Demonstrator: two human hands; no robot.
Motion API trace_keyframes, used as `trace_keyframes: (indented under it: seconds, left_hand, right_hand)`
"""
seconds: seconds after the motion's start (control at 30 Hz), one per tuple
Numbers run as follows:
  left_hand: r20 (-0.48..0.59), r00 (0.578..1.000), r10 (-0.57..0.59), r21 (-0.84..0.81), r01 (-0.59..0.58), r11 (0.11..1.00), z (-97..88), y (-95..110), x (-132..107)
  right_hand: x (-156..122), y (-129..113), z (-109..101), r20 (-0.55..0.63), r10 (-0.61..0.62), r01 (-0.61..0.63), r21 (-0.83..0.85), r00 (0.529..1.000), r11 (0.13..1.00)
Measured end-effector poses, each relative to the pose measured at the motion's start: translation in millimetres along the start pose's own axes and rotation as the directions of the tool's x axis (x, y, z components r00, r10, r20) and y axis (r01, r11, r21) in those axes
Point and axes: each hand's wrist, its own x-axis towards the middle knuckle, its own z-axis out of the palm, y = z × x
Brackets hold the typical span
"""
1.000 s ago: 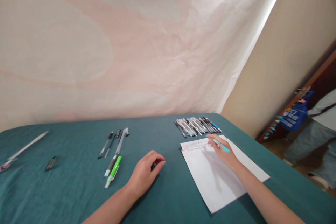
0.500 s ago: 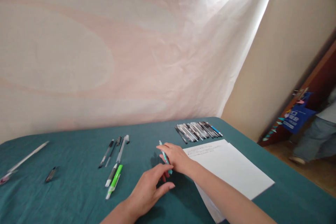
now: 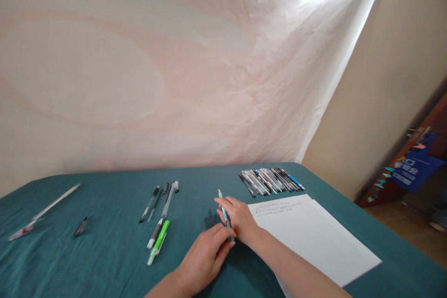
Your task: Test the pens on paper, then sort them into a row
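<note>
Beyond the far edge of the bench (image 3: 104,265), with its dark green cover, I have a pale sheet (image 3: 195,56) patterned in faint pink, glaring white toward its upper right. To its right I see a plain beige wall (image 3: 377,93), then a reddish-brown door (image 3: 389,202) hung with small teal and pink decorations (image 3: 384,176) and a blue printed piece (image 3: 414,172), above brown flooring (image 3: 408,237).

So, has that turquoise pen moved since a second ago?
Yes. Judged against the paper, the turquoise pen has gone left with the right hand: from above the sheet to beyond its left edge.
</note>
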Motion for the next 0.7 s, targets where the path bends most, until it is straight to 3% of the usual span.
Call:
trace_keyframes:
  seconds: [0.1,0.2,0.33,0.47,0.57,0.63,0.7]
  left_hand:
    - [0.002,1.000,0.010,0.004,-0.010,1.000,-0.7,-0.3,0.5]
    - [-0.020,1.000,-0.002,-0.013,0.002,1.000,-2.3,-2.8,1.9]
    - [-0.092,0.994,-0.054,-0.053,0.049,0.997,-2.2,-7.7,3.6]
    - [-0.107,0.991,-0.077,-0.076,0.069,0.995,-0.2,-9.0,3.5]
    - [-0.084,0.994,-0.071,-0.073,0.065,0.995,0.6,-8.1,2.8]
    - [-0.081,0.994,-0.074,-0.072,0.068,0.995,1.0,-8.1,2.4]
    - [-0.091,0.991,-0.095,-0.080,0.088,0.993,1.4,-8.7,1.9]
  right_hand:
    - [-0.2,-0.7,-3.6,0.014,0.007,-0.008,0.063,1.000,0.998]
    - [-0.7,2.1,-6.9,0.030,0.029,-0.035,0.236,0.999,0.971]
    - [2.2,9.0,-11.0,0.041,0.182,-0.174,0.547,0.983,0.819]
    - [4.5,9.5,-15.8,0.276,0.275,-0.390,0.686,0.921,0.615]
    - [3.3,5.5,-15.8,0.385,0.254,-0.460,0.701,0.887,0.545]
    - [3.8,6.6,-14.9,0.391,0.263,-0.470,0.678,0.882,0.565]
    - [7.6,15.0,-14.9,0.335,0.304,-0.447,0.547,0.892,0.708]
